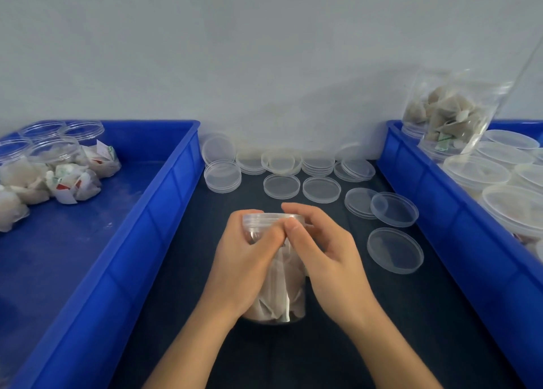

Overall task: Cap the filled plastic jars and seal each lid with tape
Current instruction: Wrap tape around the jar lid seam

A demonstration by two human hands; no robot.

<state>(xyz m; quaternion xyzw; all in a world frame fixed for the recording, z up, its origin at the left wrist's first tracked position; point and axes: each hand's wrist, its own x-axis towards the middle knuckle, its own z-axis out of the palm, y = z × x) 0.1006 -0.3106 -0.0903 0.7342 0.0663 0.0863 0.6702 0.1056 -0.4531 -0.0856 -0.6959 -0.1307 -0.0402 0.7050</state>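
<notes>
A clear plastic jar (279, 294) filled with pale tea bags stands on the dark mat at centre front, with a clear lid (271, 219) on top. My left hand (244, 259) wraps the jar's left side just under the lid. My right hand (320, 253) curls around the lid's right rim, thumb against my left thumb. Several loose clear lids (395, 250) lie on the mat behind and to the right. No tape is visible.
A blue bin (164, 183) on the left holds filled jars lying on their sides (55, 165). A blue bin (426, 189) on the right holds capped jars (476, 168), with one jar (449, 115) tilted on top. A grey wall stands close behind.
</notes>
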